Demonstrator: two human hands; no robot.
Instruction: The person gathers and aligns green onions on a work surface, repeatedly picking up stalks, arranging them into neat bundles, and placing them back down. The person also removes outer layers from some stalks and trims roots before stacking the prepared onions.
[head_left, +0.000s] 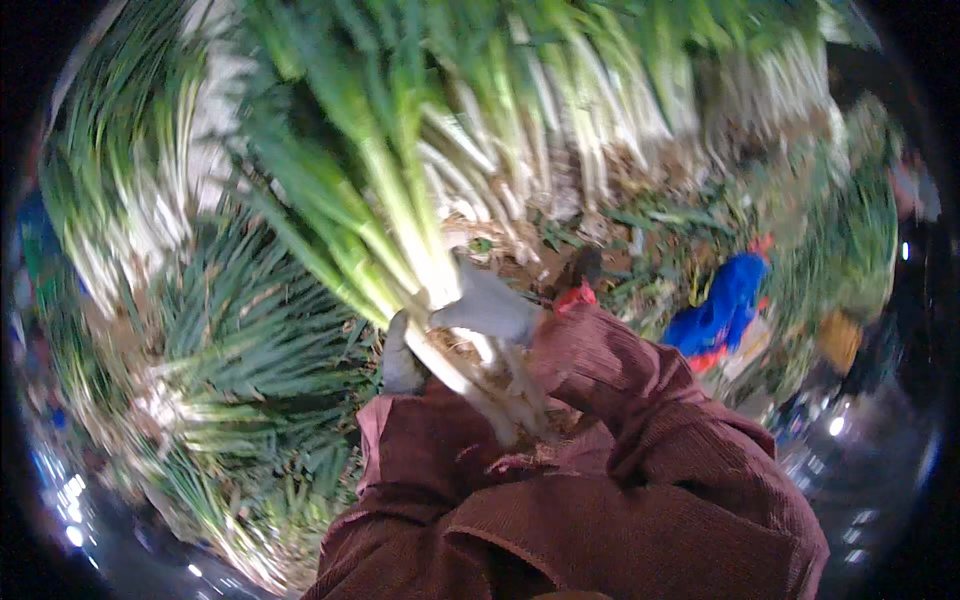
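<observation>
A bunch of long green onions lies across my two gloved hands, its green leaves fanned to the upper left and its white stems and roots pointing down to my lap. My right hand, in a grey glove, is closed round the stems from above. At the left edge of the bunch, my left hand, also gloved in grey, holds the stems from the side; its fingers are partly hidden. The maroon sleeves reach to both wrists, with a red band at the right cuff. The picture is blurred.
Rows of green onions lie along the top, with further heaps at the left and lower left. Loose leaves litter the ground to the right, near a blue and red cloth-like thing. Onions are also piled at the far right.
</observation>
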